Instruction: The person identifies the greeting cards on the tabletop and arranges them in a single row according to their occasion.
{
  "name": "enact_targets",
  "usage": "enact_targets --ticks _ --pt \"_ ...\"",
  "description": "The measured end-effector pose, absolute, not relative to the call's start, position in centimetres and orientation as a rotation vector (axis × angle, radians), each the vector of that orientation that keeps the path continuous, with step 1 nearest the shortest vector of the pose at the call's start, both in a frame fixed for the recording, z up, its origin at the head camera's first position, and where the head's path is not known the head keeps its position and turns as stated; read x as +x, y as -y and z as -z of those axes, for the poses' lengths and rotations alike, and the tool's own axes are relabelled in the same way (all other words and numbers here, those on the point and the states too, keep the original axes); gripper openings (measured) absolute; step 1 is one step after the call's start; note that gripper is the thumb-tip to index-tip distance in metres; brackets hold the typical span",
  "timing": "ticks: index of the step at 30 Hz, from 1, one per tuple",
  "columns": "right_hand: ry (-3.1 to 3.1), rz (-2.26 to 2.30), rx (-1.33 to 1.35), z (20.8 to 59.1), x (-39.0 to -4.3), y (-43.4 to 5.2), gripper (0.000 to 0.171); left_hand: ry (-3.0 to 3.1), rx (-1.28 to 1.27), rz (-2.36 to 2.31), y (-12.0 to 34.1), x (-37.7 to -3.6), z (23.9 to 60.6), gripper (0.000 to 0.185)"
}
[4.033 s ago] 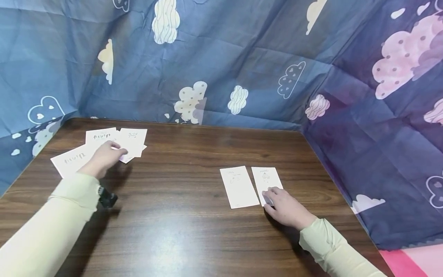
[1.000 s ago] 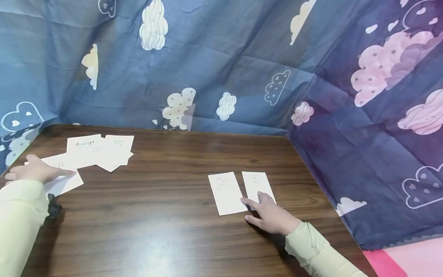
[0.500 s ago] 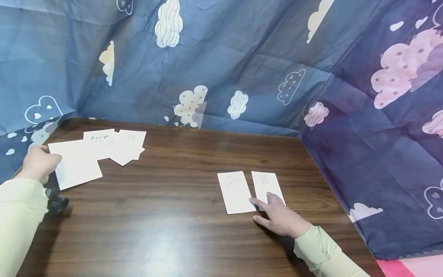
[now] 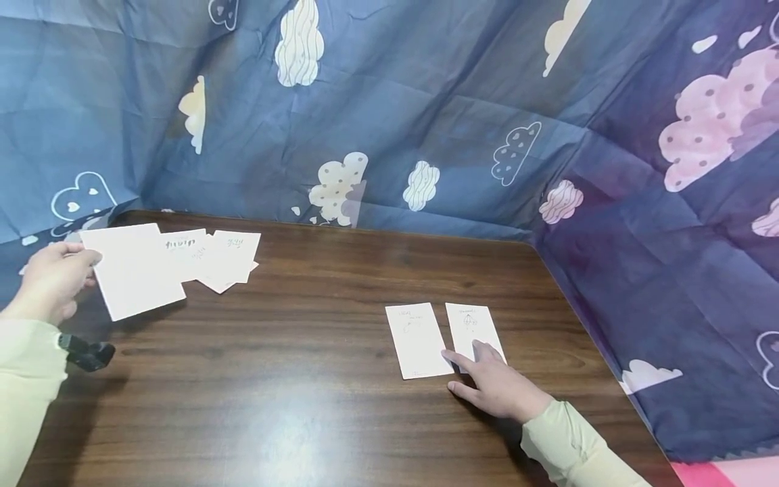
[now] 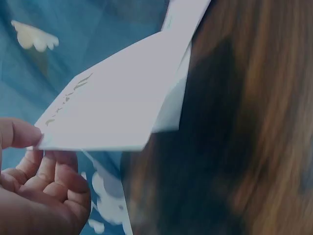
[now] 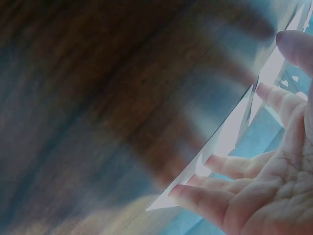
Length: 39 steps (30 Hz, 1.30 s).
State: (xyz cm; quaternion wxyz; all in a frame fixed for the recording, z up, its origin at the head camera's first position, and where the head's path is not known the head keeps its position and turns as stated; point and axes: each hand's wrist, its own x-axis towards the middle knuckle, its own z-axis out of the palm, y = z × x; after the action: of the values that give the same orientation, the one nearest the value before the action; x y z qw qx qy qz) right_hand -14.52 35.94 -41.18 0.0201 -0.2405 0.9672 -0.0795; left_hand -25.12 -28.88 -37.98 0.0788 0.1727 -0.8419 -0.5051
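While my left hand (image 4: 51,284) pinches a white card (image 4: 136,270) by its edge and holds it lifted above the far-left corner of the wooden table (image 4: 304,379), my right hand (image 4: 496,385) lies with fingers extended, fingertips touching the near ends of two cards (image 4: 444,337) lying side by side. Several loose cards (image 4: 216,257) overlap just beside the lifted one.

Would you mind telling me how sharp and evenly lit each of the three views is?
Head view: sharp, with a pale sheen on the table and a shadow under the lifted card. Left wrist view: dim; the card is fairly clear, the wood smeared. Right wrist view: heavily blurred wood; only the right hand reads well.
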Motion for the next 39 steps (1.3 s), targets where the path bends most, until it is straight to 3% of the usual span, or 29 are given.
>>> enact_targets --ticks 4,16,25,39 --pt "-2.994 0.253 -0.753 41.2 -14.4 -35.9 0.050 2.326 0.321 1.842 27.1 -25.3 37.4 0.008" --pt "-2.984 0.272 -0.719 41.5 -14.3 -35.9 0.050 2.295 0.005 2.074 20.2 -25.5 34.9 0.018" --pt "-2.997 0.256 -0.733 41.6 -14.4 -36.0 0.049 2.469 -0.145 1.941 15.6 -25.7 33.0 0.006" --pt "-2.988 0.246 -0.753 41.3 -14.5 -36.0 0.050 2.652 -0.176 1.931 10.7 -25.1 36.6 0.005"
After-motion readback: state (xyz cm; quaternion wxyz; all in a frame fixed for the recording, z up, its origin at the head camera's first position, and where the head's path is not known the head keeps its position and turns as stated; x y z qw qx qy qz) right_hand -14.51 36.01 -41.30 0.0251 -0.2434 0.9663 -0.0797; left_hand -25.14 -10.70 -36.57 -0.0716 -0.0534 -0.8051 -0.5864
